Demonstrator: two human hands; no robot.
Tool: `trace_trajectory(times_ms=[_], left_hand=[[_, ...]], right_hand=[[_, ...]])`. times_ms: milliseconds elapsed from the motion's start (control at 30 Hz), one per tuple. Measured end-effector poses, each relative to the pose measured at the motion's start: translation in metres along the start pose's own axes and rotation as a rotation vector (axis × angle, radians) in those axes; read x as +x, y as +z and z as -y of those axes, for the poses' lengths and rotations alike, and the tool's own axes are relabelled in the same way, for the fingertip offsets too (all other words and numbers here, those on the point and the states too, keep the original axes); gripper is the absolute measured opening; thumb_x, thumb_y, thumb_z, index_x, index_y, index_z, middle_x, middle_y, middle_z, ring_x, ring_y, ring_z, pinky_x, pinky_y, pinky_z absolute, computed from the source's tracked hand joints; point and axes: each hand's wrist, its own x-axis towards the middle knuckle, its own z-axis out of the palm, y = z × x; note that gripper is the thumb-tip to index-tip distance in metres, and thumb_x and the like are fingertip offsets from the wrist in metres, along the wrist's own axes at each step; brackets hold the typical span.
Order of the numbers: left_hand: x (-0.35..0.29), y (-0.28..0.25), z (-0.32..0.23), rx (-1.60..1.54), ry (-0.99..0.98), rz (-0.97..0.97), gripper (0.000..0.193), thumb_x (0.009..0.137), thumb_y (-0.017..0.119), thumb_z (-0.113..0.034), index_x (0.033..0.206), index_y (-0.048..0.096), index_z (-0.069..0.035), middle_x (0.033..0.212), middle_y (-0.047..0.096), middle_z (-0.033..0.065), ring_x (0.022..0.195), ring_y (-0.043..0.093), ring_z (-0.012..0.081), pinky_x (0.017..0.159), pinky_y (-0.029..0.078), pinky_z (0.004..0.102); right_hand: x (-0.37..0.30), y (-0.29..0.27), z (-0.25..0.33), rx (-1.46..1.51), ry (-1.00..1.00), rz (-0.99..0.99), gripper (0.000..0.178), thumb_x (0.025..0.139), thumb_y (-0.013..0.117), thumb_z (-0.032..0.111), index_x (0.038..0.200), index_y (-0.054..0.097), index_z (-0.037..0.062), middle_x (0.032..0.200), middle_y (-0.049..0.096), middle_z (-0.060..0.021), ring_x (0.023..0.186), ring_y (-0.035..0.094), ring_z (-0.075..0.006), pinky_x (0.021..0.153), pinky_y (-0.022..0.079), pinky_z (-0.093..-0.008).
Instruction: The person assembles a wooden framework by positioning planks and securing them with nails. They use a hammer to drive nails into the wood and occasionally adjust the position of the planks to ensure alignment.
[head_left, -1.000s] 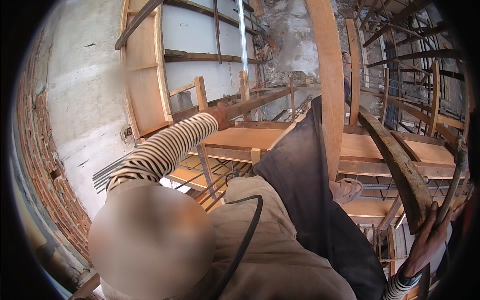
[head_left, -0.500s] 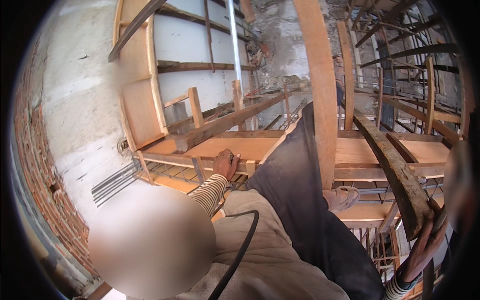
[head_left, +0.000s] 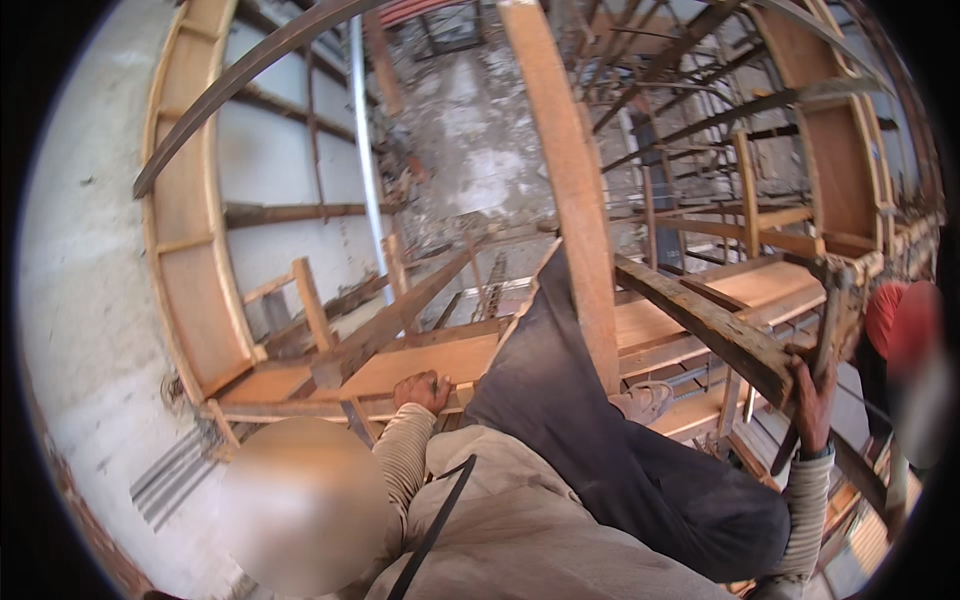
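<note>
My left hand (head_left: 423,392) rests on the top edge of a wooden formwork trough (head_left: 390,370), its fingers curled over the rim. At the right, my right hand (head_left: 815,402) grips the near end of a rough, weathered timber beam (head_left: 715,330), which slants away over the formwork. A dark, stick-like piece (head_left: 785,455) shows below that hand; I cannot tell whether it is held too. A broad upright plank (head_left: 570,180) stands in front of me, beside my dark-trousered leg (head_left: 560,370). My sandalled foot (head_left: 645,401) is at its base.
A curved timber strip (head_left: 250,75) crosses the upper left, before a tall formwork panel (head_left: 190,280). Steel bars (head_left: 170,480) jut out at the lower left. A rough floor (head_left: 470,140) lies far below. Someone in red (head_left: 900,315) is close by at the right.
My view has turned to the right, so the scene sits further left. Both hands keep their places, and my right hand shows more fully. The person in red shows more clearly.
</note>
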Motion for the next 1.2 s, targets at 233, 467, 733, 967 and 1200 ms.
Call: trace_trajectory(times_ms=[233,467,733,967,1200], left_hand=[[0.004,-0.002,-0.019,-0.084,0.004,0.080,0.048,0.085,0.056,-0.054,0.093,0.074,-0.010,0.091,0.072,0.0186,0.091,0.068,0.0368,0.086,0.049,0.0498],[0.009,-0.020,-0.007,-0.089,0.000,0.198,0.053,0.087,0.052,-0.055,0.096,0.074,-0.008,0.096,0.072,0.0183,0.096,0.068,0.0349,0.089,0.050,0.0485],[0.007,-0.020,-0.007,-0.107,-0.019,0.253,0.055,0.087,0.050,-0.056,0.099,0.073,-0.008,0.100,0.072,0.0176,0.098,0.068,0.0338,0.090,0.050,0.0477],[0.014,-0.039,-0.026,-0.136,-0.011,0.306,0.058,0.088,0.048,-0.059,0.099,0.073,-0.008,0.097,0.072,0.0174,0.093,0.069,0.0344,0.085,0.052,0.0484],[0.008,-0.041,-0.012,-0.134,-0.080,0.356,0.059,0.090,0.046,-0.058,0.108,0.072,-0.009,0.103,0.072,0.0174,0.100,0.068,0.0318,0.091,0.052,0.0451]], right_hand=[[-0.006,-0.001,-0.018,-0.049,-0.046,-0.169,0.020,0.091,0.056,0.009,0.108,0.059,-0.0008,0.096,0.067,-0.0094,0.091,0.061,-0.0180,0.086,0.047,-0.0319],[-0.015,0.021,-0.026,-0.277,-0.135,-0.384,0.020,0.089,0.057,0.009,0.107,0.060,0.0005,0.092,0.068,-0.0137,0.087,0.064,-0.0263,0.083,0.048,-0.0356],[-0.002,0.022,-0.044,-0.259,-0.259,-0.478,0.020,0.092,0.057,0.008,0.110,0.059,-0.0017,0.093,0.065,-0.0160,0.086,0.062,-0.0248,0.081,0.049,-0.0371],[0.002,0.015,-0.049,-0.403,-0.299,-0.553,0.035,0.094,0.058,0.012,0.123,0.052,-0.0053,0.111,0.059,-0.0205,0.101,0.057,-0.0305,0.092,0.043,-0.0383],[0.003,0.018,-0.062,-0.586,-0.367,-0.600,0.057,0.095,0.059,0.017,0.141,0.040,-0.0102,0.147,0.043,-0.0280,0.136,0.042,-0.0384,0.115,0.028,-0.0390]])
